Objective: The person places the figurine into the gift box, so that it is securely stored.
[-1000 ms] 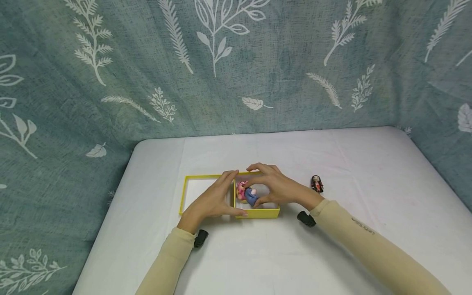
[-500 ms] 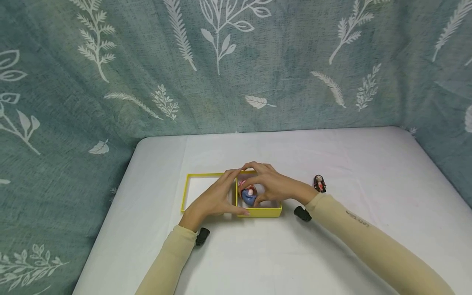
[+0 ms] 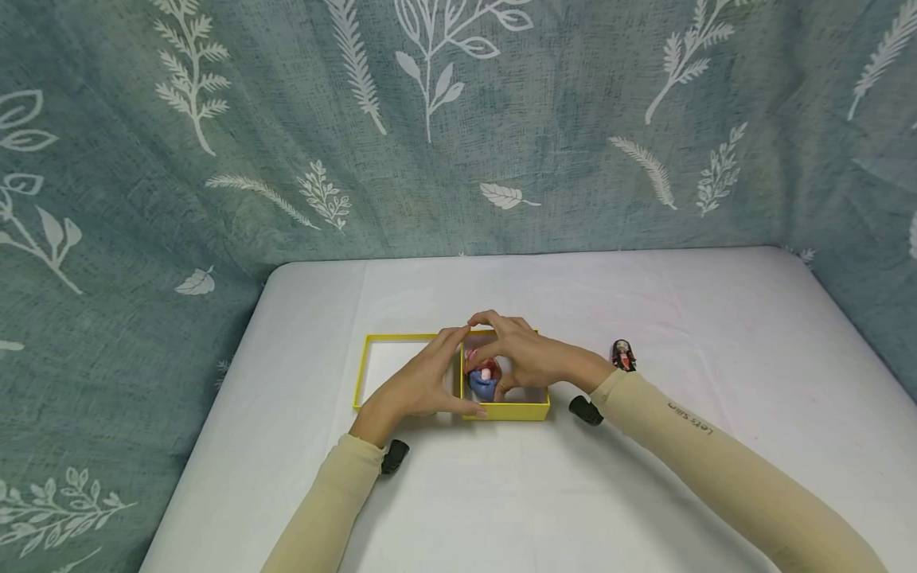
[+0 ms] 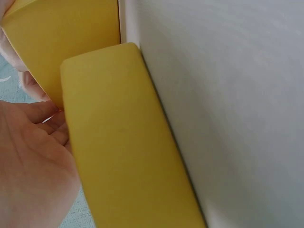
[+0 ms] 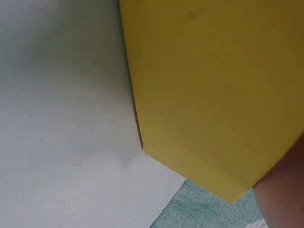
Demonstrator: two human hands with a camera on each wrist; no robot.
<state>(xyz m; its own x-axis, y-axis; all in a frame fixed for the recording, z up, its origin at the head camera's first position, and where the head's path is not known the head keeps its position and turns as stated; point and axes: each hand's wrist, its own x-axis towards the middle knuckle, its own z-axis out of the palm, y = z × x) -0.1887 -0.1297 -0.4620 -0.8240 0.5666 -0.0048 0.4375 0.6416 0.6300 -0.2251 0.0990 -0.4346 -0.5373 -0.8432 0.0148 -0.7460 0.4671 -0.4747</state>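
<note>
A yellow box [image 3: 509, 411] with a pale inside stands open at the table's middle, its shallow lid [image 3: 363, 370] lying inside-up against its left. My left hand [image 3: 419, 386] reaches over the lid and grips the box's left end, thumb at the front wall and fingers at the back. Inside the box, my right hand [image 3: 528, 356] holds a blue figurine [image 3: 483, 387] with dark red hair between thumb and fingers. Beside it a pink figurine [image 3: 470, 355] shows only in part behind the fingers. In the left wrist view, the left palm [image 4: 35, 166] lies next to the yellow sides.
A small black-haired figurine [image 3: 624, 356] in black and red lies to the right, just beyond the right sleeve. White cloth [image 3: 501, 501] covers the table. A green leaf-patterned curtain [image 3: 401, 199] hangs behind it and along both sides.
My right hand has shifted slightly left with the blue figurine, which has turned and now covers more of the pink one. My left hand keeps its place on the box. The head view drifts slightly.
</note>
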